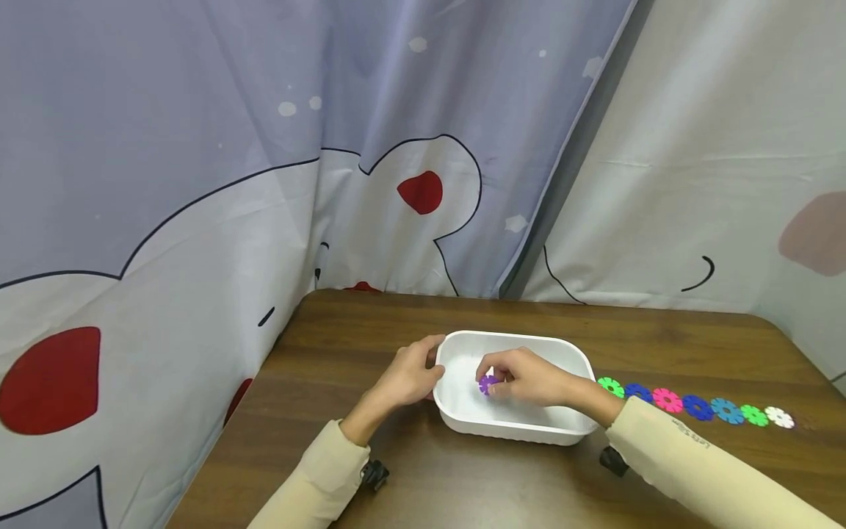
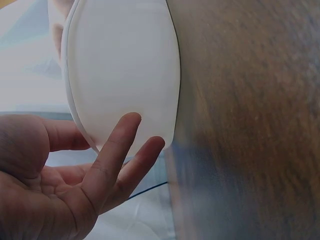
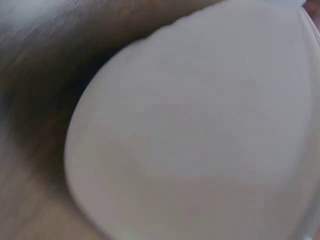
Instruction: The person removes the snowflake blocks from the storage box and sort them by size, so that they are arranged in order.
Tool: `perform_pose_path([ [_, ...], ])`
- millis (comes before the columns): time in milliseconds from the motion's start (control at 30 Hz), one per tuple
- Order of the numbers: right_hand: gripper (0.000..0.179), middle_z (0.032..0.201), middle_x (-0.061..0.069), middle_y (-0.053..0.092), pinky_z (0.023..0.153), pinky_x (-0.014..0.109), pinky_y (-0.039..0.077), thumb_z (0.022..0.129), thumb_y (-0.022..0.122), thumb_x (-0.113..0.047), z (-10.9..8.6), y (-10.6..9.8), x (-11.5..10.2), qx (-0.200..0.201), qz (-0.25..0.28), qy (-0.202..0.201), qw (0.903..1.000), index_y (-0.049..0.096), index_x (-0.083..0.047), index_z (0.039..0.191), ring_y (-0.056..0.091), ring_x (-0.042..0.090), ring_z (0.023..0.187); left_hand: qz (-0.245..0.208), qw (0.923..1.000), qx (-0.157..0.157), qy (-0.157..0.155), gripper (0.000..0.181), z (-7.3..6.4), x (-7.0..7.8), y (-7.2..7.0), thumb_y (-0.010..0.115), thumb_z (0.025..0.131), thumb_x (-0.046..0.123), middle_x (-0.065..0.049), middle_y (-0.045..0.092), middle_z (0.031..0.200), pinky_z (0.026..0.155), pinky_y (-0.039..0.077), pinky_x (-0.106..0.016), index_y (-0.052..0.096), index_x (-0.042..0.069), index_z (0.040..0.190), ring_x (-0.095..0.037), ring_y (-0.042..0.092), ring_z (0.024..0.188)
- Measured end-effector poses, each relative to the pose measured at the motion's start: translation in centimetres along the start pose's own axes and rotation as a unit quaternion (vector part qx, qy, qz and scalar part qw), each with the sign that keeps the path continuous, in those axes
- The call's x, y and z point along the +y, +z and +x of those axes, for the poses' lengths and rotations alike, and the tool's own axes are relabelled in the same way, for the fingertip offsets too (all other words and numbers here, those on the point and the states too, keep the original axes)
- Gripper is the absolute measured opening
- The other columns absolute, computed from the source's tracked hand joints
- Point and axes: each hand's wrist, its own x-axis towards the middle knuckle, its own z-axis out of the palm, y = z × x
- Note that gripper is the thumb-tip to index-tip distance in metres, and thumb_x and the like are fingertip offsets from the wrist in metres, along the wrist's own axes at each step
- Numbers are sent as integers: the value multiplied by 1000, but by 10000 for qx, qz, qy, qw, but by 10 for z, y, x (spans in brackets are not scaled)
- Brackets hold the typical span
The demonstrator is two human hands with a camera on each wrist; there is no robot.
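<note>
A white plastic basin (image 1: 502, 430) with rounded corners stands on the wooden table. My left hand (image 1: 411, 373) holds its left end, thumb at the rim. In the left wrist view, two fairly straight fingers of the left hand (image 2: 100, 175) lie against the outer wall of the basin (image 2: 125, 60). Inside the basin, my right hand (image 1: 529, 376) pinches a purple snowflake disc (image 1: 487, 384) between thumb and fingers. The right wrist view is filled by the outer wall of the basin (image 3: 190, 120), which hides the right hand's fingers.
Right of the basin, several snowflake discs lie in a row: green (image 1: 611, 387), blue, pink (image 1: 667, 400), light blue (image 1: 727, 411) and a white one (image 1: 780, 417) at the end. A printed curtain (image 1: 410, 88) hangs behind the wooden table (image 1: 370, 323).
</note>
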Motion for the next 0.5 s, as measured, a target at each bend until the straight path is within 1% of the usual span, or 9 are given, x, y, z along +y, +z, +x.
perform_pose_path([
  [200,16,75,-10,56,63,19,45,93,78,-7,-15,-14,3,-71,-8,133,9999,76,-12,108,49,3,69,-65,10000,-47,-51,57,0,1,0,60,100,-1,-33,67,132,58,67,-39,45,-5,156,-34,78,87],
  [400,20,72,-12,57,64,20,45,90,80,-6,-28,-24,4,163,-3,67,9998,70,-13,105,50,2,69,-31,10000,-37,-54,57,0,2,-1,59,100,-1,-33,67,131,59,67,-41,45,-4,156,-31,77,85],
  [500,20,72,-12,57,64,20,45,90,80,-5,-33,-29,5,225,-12,101,9997,68,-14,104,51,2,69,-5,10000,-17,-40,57,0,2,0,59,100,0,-32,68,130,58,67,-40,46,-5,155,-30,77,82],
])
